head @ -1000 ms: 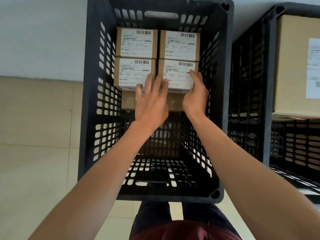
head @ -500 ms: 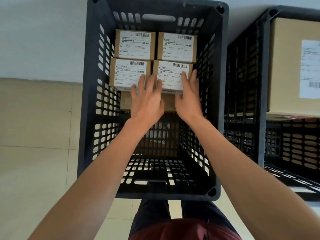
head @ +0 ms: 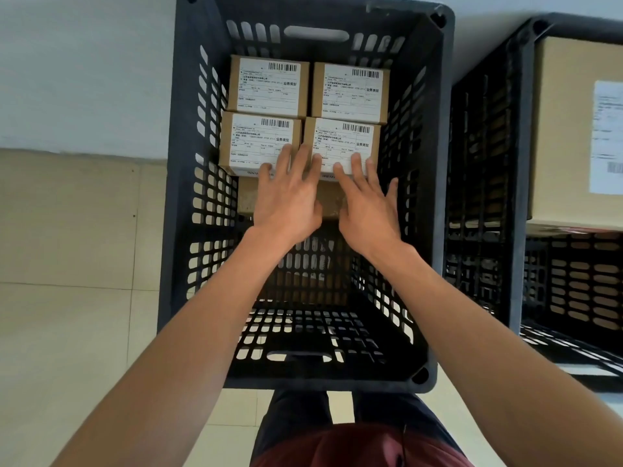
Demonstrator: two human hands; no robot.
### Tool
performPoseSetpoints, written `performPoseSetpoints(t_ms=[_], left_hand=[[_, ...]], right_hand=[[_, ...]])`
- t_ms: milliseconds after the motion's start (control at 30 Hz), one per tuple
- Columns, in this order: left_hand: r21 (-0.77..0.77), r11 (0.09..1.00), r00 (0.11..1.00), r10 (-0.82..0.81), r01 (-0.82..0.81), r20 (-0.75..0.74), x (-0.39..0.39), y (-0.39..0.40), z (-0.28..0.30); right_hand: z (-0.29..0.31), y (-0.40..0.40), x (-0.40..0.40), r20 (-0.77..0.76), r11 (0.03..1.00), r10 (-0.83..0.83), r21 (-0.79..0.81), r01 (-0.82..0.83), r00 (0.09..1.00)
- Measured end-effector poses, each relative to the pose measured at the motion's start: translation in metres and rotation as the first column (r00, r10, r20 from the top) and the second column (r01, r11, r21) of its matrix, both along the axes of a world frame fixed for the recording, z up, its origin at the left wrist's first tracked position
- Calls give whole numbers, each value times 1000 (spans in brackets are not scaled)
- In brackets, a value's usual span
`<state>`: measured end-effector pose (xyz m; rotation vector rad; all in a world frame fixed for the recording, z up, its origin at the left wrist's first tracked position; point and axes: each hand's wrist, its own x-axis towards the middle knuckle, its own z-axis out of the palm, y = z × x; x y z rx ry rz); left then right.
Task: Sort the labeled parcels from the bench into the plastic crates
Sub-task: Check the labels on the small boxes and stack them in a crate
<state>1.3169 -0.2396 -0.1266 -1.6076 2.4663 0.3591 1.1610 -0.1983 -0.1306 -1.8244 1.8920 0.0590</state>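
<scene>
Both hands are reached down into a black plastic crate (head: 183, 183), where four labeled parcels are packed two by two against its far wall. The left hand (head: 286, 200) is held flat with fingers straight and spread — its fingertips are laid on the near edges of the near-left parcel (head: 259, 143) and the near-right parcel (head: 342, 148), across the seam between them. The right hand (head: 365, 207) is likewise held flat, fingers extended and resting on the label of the near-right parcel, with the thumb stretched out toward the crate's right wall. Nothing is gripped or pinched by either hand; only light contact from straight fingers is seen. The far-left parcel (head: 268, 85) and far-right parcel (head: 350, 91) are untouched, tight against the near pair. A plain cardboard layer (head: 247, 197) is visible beneath the parcels. To the right, a second crate (head: 485, 197) is seen beside the first — in it a large box (head: 566, 129) bearing a label.
</scene>
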Motion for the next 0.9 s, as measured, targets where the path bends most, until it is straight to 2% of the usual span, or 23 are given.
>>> performPoseSetpoints(t_ms=[167,367,433,500,533,600,700,900], left_hand=[[97,995,1000,26,-24,-17,-3,-15,15],[269,958,988,126,-97,-92,-8,-29,30],[302,947,976,160,-110,-148,-5,-25,32],[264,957,953,189,-123,-238,2,-16,34],[246,960,935,207,-136,-290,6,-10,35],[253,956,887,240,-147,-394,15,3,41],[302,941,802,298,-154,-518,25,23,58],[412,894,672,415,-177,-613,28,64,107]], right_hand=[[1,-2,1,26,999,-23,33,22,999],[19,-12,3,87,985,-77,161,62,993],[25,-14,4,152,984,-153,116,136,976],[35,-9,7,263,976,-216,28,216,941],[40,-6,6,338,965,-249,7,262,908],[58,4,6,461,922,-369,72,381,807],[80,23,4,552,853,-498,176,491,669],[126,70,-14,700,692,-640,346,633,317]])
